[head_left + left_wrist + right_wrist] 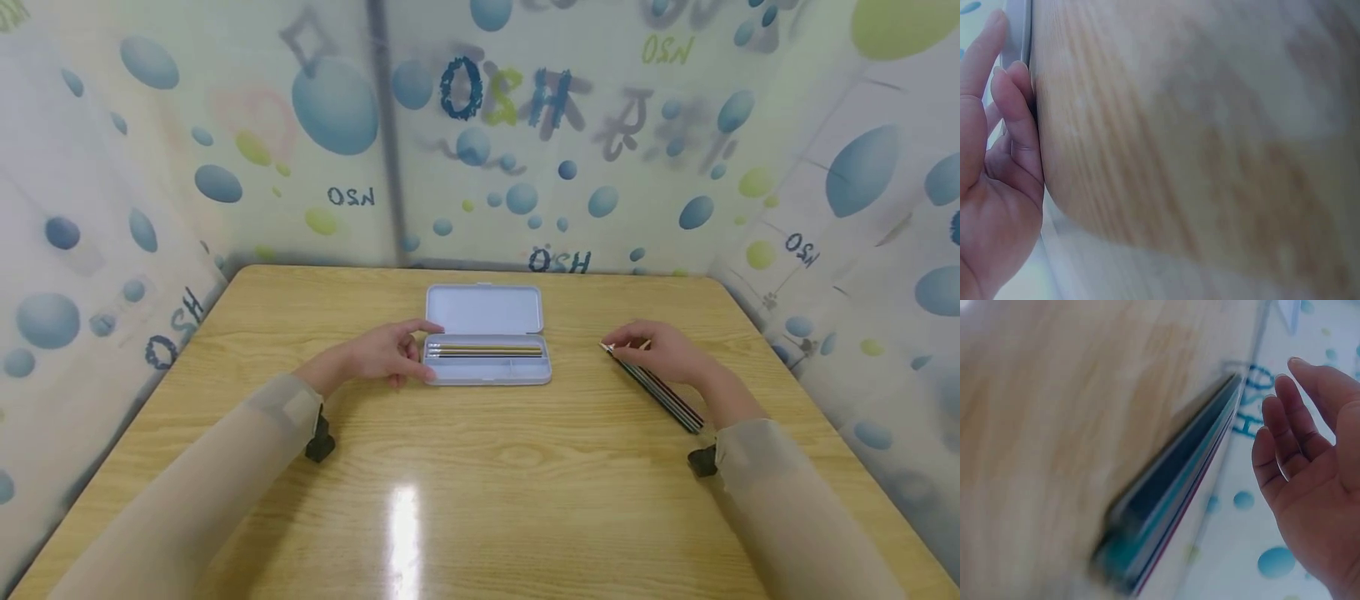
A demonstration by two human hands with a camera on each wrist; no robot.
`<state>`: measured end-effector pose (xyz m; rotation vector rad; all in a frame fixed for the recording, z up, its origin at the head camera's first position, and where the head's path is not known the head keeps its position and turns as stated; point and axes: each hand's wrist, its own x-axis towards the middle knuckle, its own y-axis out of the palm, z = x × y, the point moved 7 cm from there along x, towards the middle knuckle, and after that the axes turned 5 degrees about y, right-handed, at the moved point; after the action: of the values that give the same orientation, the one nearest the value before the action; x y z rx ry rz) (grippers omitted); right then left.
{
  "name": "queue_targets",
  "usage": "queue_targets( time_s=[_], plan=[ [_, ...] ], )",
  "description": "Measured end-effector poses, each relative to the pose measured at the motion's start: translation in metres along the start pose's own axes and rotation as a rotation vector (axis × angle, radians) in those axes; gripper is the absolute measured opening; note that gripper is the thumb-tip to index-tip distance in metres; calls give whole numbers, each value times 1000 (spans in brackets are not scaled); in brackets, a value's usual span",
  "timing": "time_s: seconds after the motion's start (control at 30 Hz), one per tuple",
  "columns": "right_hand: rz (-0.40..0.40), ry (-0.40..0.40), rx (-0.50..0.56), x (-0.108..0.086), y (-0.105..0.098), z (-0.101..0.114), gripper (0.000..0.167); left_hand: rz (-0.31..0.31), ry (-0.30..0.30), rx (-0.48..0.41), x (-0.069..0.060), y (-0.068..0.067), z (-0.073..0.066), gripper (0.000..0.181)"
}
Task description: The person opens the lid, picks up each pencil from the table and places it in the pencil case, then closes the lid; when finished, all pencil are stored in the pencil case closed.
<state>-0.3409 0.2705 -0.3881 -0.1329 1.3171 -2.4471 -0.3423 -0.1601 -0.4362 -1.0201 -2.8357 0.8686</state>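
Observation:
A pale lavender pencil case lies open on the table, its lid tilted back. Inside, several pencils lie side by side in the rear part, their light ends to the left. My left hand holds the case's left end, thumb at the front corner and index finger near the hinge. To the right, a bundle of dark pencils lies slantwise; teal and dark red barrels show in the right wrist view. My right hand hovers over their far ends, fingers loosely bent, with a gap between thumb and fingers.
The wooden table reaches back to a patterned wall with blue and green dots, and similar walls stand on both sides. Inside the case, the front part has a small divider. Dark wrist cameras sit under the sleeves.

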Motion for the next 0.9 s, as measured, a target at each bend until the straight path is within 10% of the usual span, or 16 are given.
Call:
queue_targets(
  time_s=[0.4,0.9],
  plan=[
    [-15,85,-27,-17,-25,-50,36,-5,3,5,-1,-1,-2,89],
    [152,157,5,-24,-18,-83,51,-1,15,3,0,1,-2,89]
  ],
)
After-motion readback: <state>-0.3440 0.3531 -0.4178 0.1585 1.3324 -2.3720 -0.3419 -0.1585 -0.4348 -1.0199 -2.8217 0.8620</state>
